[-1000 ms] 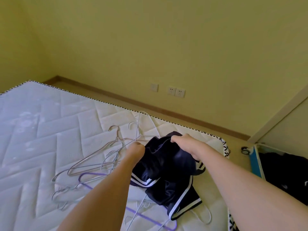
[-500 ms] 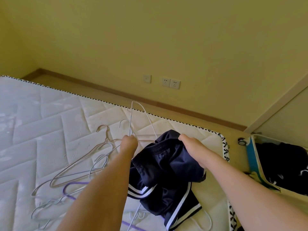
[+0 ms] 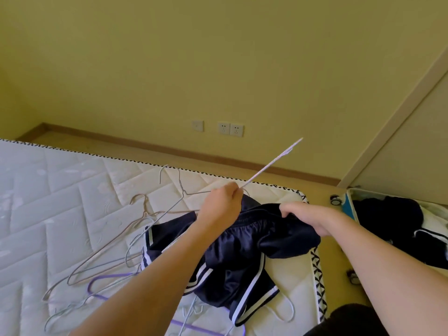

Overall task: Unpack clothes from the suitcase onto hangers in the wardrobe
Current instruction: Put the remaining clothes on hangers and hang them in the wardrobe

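Change: your left hand (image 3: 221,207) has tilted the white hanger (image 3: 271,163) toward the shorts (image 3: 242,248).
Fingers: left clamped on hanger; right hand (image 3: 305,217) pinches waistband.
Meaning: threading comes next.

There is one camera, worn on the person's head. It looks forward and down, close over both arms. The mattress (image 3: 72,214) lies past the left hand (image 3: 219,207), with the yellow wall (image 3: 218,69) far beyond.
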Available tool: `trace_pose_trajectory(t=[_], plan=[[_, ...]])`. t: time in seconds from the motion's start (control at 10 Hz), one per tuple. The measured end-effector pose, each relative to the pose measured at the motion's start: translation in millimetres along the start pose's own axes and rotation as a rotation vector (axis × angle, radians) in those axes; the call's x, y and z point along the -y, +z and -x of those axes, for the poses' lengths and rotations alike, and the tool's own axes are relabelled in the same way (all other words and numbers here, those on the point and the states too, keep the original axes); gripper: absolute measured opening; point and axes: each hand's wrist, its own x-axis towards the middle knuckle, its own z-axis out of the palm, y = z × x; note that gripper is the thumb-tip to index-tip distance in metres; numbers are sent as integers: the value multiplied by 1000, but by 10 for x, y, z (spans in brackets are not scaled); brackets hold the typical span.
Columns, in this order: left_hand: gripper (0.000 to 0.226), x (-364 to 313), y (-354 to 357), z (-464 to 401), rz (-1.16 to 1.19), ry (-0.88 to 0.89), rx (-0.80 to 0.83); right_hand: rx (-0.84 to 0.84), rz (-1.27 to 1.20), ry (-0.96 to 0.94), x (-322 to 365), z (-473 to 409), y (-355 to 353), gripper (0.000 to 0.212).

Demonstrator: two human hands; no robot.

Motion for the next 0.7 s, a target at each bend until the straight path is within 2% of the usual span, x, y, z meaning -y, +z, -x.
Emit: trace_pose_trajectory(t=[0.1,0.2,0.3,0.4,0.5,0.6,0.7], plan=[[29,302,382,240,11,-111,336,48,28,33,-255,25,-49,33],[33,563,575,339,-79,-161,441,86,-11,68,-451,50,36,20],[40,687,627,176,97,-350,193,57,25,56,-567,-1,130,22],[40,833,618,-155,1,-569,68,33,3,34,-567,-34,187,21],[57,886,661,-481,70,-660,193,-27,-43,-38,-470,-93,197,19],[44,827,775,-759,62,-609,257,-118,-75,-123,-396,-275,149,18],[40,879,983,-1109,-60,-618,320,-153,-63,-156,-346,-468,72,11]])
